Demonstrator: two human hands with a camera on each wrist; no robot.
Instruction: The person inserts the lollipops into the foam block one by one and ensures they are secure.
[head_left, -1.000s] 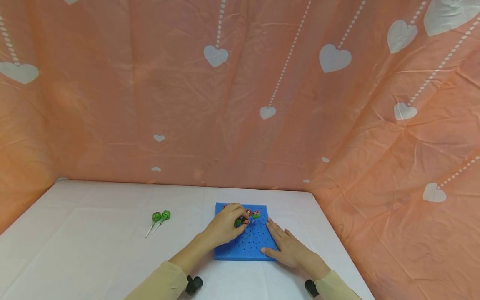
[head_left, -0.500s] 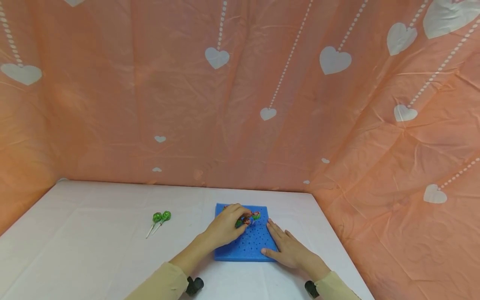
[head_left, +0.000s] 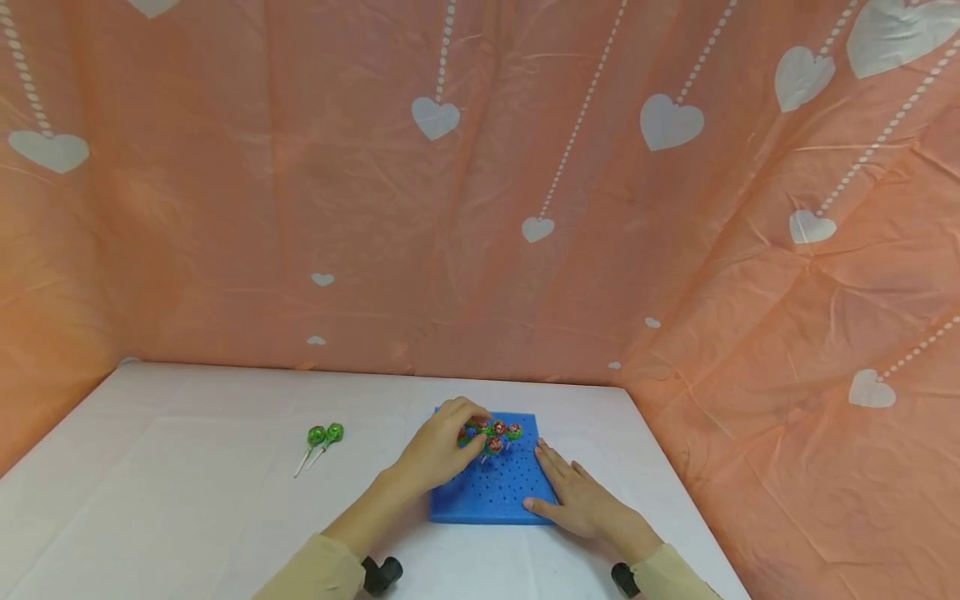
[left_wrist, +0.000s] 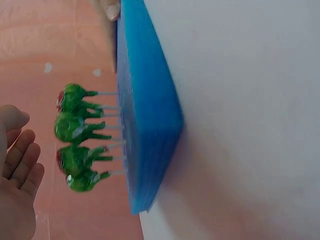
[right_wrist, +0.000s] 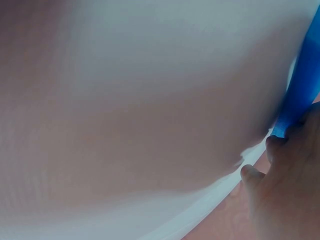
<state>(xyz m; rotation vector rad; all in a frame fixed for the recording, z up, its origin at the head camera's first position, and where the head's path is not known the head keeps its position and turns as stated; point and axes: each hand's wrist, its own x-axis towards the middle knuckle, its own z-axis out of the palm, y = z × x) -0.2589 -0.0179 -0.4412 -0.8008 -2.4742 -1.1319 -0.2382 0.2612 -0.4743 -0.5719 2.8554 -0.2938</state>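
Note:
Several wrapped lollipops (head_left: 494, 444), green and red, stand by their sticks in a blue foam block (head_left: 491, 498) dotted with small holes. In the left wrist view the lollipops (left_wrist: 72, 127) stick out of the block's top in a cluster. My left hand (head_left: 441, 443) hovers over the block's left side with fingers loosely bent; the left wrist view shows it apart from the candy heads, with nothing in it. My right hand (head_left: 576, 497) rests along the block's right edge, fingers straight and thumb on its near corner.
Two more green lollipops (head_left: 325, 436) lie side by side on the white tablecloth (head_left: 187, 467), left of the block. An orange curtain (head_left: 360, 208) with white hearts hangs behind the table and along its right side.
My left hand has let go of a lollipop in the block and drawn back a little to the left, uncovering more candy heads. The right hand has stayed in place.

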